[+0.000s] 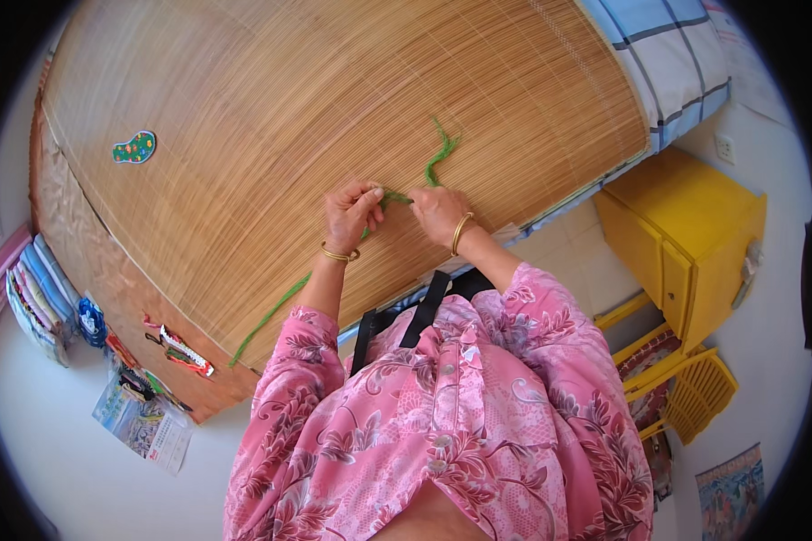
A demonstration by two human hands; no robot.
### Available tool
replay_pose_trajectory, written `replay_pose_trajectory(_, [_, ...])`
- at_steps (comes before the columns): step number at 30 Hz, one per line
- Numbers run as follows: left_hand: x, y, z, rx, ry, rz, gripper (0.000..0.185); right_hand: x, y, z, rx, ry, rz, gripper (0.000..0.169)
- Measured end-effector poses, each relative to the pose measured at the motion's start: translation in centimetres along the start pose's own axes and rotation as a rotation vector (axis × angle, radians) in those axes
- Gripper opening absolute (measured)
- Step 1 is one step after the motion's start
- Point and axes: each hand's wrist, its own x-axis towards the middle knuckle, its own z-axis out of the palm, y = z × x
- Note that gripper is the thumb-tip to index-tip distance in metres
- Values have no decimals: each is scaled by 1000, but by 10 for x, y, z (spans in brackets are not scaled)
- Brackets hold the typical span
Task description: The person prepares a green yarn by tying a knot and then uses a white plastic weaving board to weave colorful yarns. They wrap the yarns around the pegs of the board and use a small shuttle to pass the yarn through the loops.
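Between thumb and fingers, my left hand (355,213) pinches a bundle of green yarn (398,197). My right hand (440,211) is closed around the same bundle a short way to the right. Beyond the right hand, a loose, frayed yarn end (438,161) lies on the bamboo mat (257,122). A longer green strand (271,313) trails from below the left hand, passing behind the left forearm to the mat's lower left edge. Both wrists wear gold-coloured bangles. Farther off at the left lies a green, flower-patterned piece shaped like a shoe sole (134,147).
Beside the mat, a brown sheet (135,270) carries a small bundle of coloured cords (184,353). Folded cloths (44,291) are stacked at far left. A yellow cabinet (683,237) and a yellow chair (697,385) stand right, below a plaid cloth (670,61).
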Motion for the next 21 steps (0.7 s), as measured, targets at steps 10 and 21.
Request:
replay_pose_trajectory(10, [-6,-18,15,-251,-8,84,14,-9,26,-23,-111,146,-123,9])
replay_pose_trajectory(21, [-8,-35,3,-191,-187,201,11,-14,32,-26,-102,118,-99,10])
